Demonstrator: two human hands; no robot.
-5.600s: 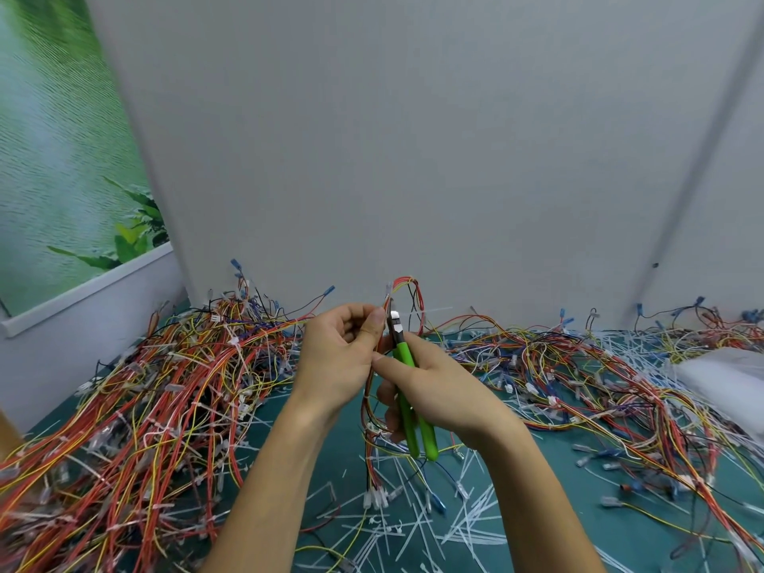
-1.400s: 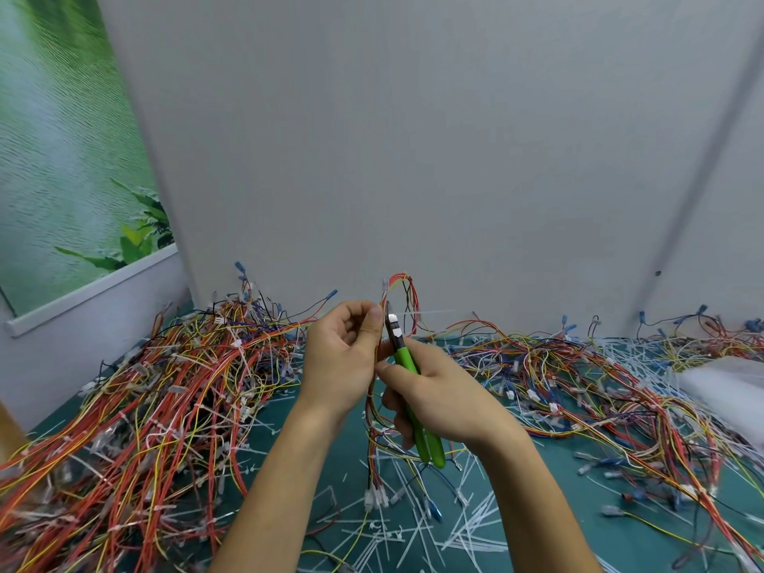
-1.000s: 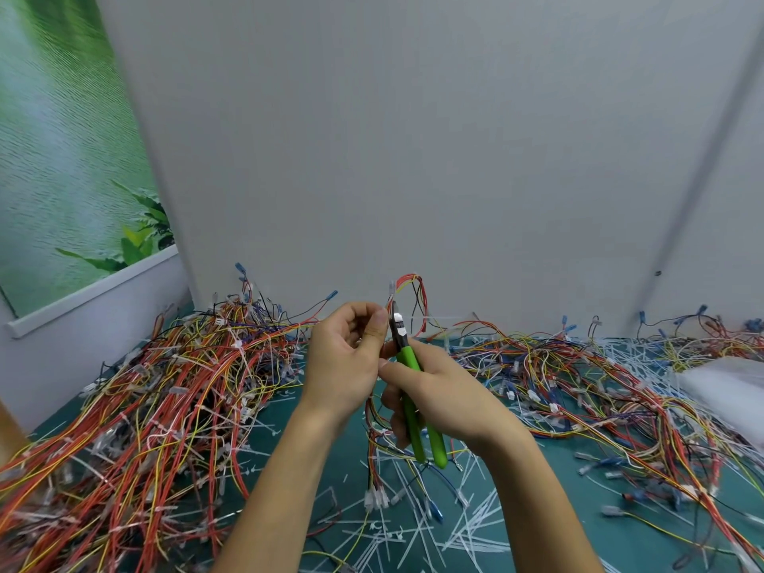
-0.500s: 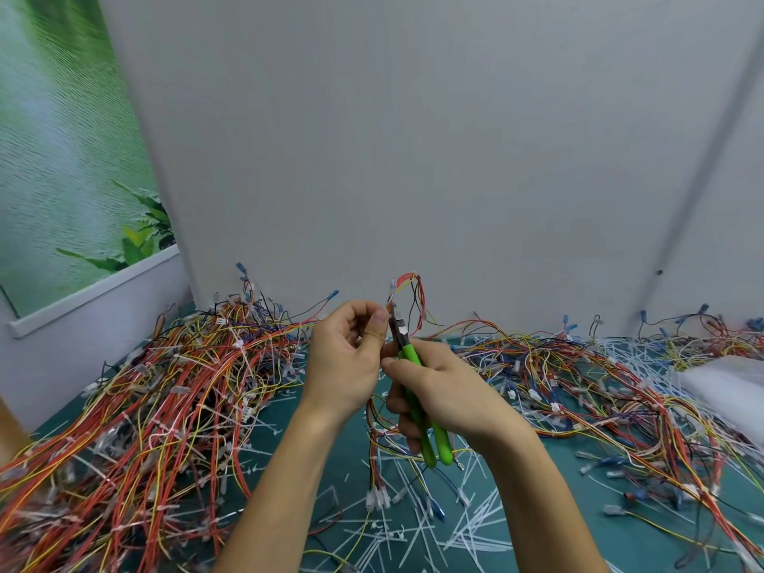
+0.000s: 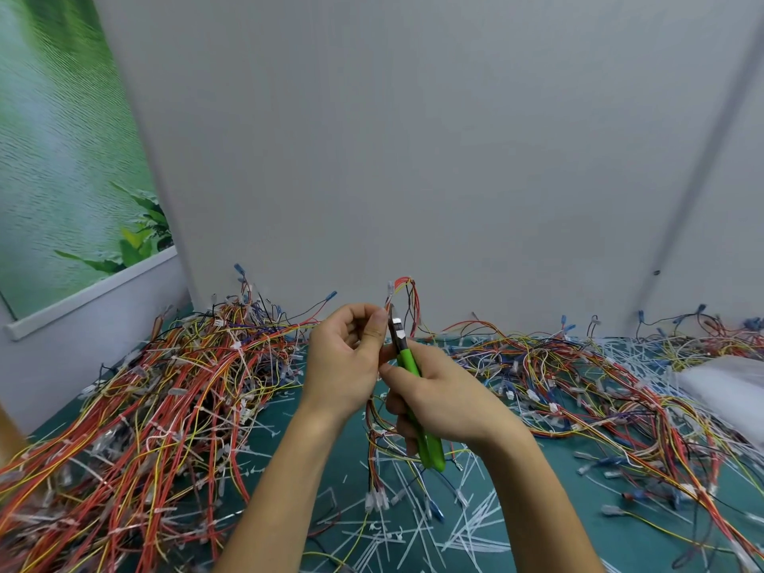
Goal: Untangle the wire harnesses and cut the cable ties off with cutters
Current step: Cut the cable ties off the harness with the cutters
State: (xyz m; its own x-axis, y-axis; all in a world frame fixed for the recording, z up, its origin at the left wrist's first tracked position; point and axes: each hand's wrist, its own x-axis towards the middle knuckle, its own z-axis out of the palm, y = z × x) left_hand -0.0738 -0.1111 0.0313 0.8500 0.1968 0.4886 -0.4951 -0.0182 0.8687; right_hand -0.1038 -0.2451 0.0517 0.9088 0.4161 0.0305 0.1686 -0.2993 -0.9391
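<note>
Cut ties (image 5: 413, 539), thin stiff white plastic strips, littered the teal mat (image 5: 599, 543) nearest the camera. Above it the right hand (image 5: 442, 403) was clenched round the cutters (image 5: 407, 361) — glossy green handles, small steel blades pointing up. The left hand (image 5: 347, 357) pinched the harness (image 5: 372, 432) between thumb and curled fingers. Its slim red, yellow and orange wires looped above the fist, and the tails with clear connectors hung toward the mat. The tie being cut was hidden behind the thumb, and I could not tell whether the blades were apart. Risks: the blades sat just beside the thumb tip and against the wires, so an off-target squeeze would likely nick insulation or skin. The limp wires could slip in the pinch and slide into the blades, and the hanging tails might snag the litter below. Farther off lay the left pile (image 5: 165, 390) and right pile (image 5: 578, 378) — dense springy tangles, white ties on them. A soft white bag (image 5: 727, 386) sat at far right, with a matte grey wall (image 5: 413, 159) behind.
</note>
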